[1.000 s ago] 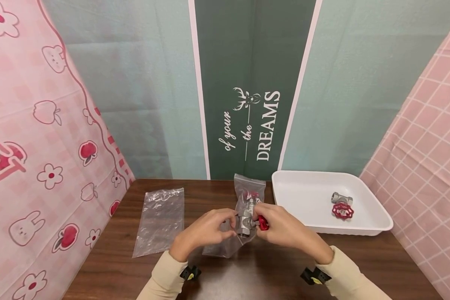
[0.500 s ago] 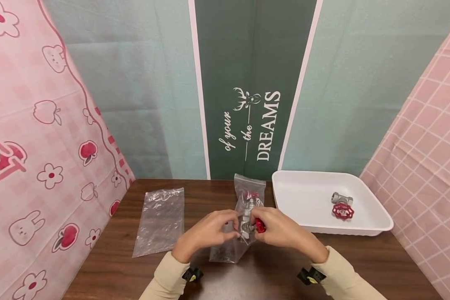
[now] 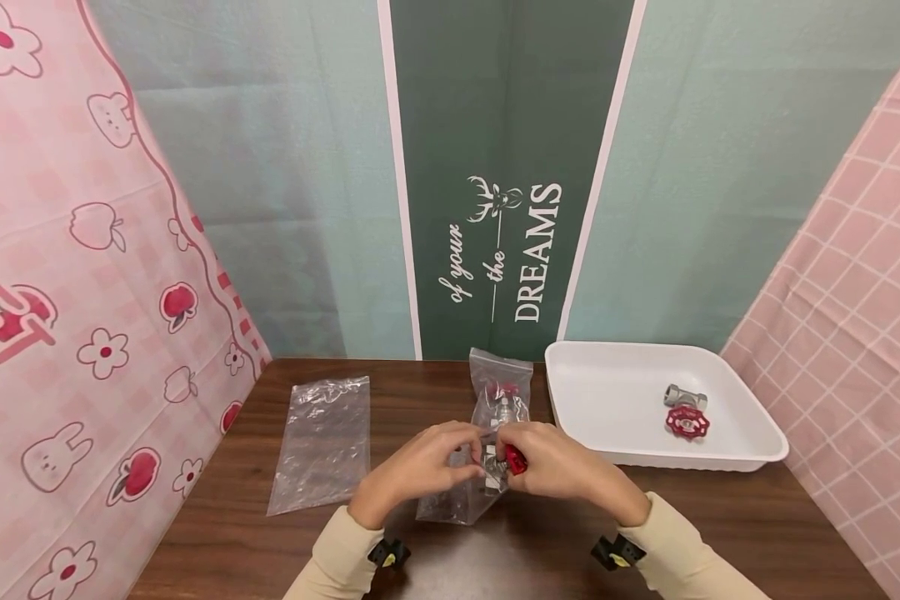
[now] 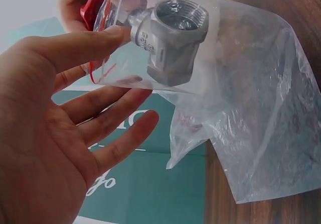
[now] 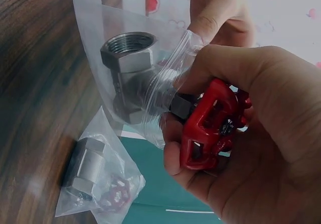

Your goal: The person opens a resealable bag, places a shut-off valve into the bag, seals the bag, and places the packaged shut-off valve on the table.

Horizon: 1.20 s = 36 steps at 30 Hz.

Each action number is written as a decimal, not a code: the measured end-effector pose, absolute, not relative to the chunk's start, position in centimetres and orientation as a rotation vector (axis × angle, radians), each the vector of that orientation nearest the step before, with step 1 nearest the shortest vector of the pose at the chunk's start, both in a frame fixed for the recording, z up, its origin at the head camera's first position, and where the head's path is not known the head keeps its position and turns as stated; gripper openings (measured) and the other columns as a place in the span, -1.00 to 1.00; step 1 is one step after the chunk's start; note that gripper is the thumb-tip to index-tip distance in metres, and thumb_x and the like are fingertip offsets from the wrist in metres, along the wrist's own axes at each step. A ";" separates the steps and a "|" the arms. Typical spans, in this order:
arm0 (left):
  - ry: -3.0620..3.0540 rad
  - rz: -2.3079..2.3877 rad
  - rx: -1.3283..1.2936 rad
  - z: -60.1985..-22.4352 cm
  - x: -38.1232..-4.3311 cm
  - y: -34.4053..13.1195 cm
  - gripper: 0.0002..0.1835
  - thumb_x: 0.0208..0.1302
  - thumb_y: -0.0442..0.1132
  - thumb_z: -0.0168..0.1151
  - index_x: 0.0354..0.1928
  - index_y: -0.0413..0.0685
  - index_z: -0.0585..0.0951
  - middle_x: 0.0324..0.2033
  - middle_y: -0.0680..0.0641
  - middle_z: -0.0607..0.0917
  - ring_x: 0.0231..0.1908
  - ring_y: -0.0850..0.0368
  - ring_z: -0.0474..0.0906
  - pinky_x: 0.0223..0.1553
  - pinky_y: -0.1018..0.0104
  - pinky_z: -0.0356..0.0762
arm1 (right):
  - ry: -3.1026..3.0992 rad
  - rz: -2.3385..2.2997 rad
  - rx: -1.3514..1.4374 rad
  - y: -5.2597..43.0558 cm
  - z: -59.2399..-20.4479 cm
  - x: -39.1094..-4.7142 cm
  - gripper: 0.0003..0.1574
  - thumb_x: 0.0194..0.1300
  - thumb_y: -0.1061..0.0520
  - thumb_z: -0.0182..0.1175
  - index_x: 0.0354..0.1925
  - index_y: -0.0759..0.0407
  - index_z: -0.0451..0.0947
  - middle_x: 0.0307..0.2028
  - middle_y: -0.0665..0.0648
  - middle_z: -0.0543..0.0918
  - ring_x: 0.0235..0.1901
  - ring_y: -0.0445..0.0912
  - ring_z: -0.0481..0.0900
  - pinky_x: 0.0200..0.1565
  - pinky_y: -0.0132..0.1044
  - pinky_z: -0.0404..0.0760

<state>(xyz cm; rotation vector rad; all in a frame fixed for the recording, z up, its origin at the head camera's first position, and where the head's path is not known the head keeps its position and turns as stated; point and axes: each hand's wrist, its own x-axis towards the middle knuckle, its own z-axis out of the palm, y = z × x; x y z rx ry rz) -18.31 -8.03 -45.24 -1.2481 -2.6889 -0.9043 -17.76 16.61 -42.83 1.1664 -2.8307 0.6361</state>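
A steel gate valve has its threaded body inside a clear zip bag. Its red handwheel sticks out past the bag's mouth. My right hand grips the valve by the handwheel and the neck below it. At the red-lined mouth, my left hand pinches the bag between thumb and forefinger, and its other fingers are spread in the left wrist view. Behind the hands, a second bagged valve with a red handwheel lies on the table.
An empty-looking clear bag lies flat at the left of the brown table. To the right is a white tray holding one valve with a red handwheel. Cloth backdrops surround the table's back and sides.
My right hand has shifted slightly left and nearer to me, moving the valve body down into the bag. The left hand keeps its pinch, and the bag's lower end has swung slightly right.
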 end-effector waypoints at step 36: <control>-2.672 -1.030 -1.310 -45.9 -18.0 -7.5 -0.86 0.40 -0.22 0.46 -0.17 0.05 0.64 0.06 0.03 0.78 -0.14 0.07 0.66 -0.08 0.46 0.53 | -2.925 0.754 1.117 15.8 -44.3 -17.7 -0.58 0.01 0.08 0.59 -0.22 -0.01 0.56 -0.38 -0.18 0.56 -0.44 -0.35 0.47 -0.41 -0.44 0.51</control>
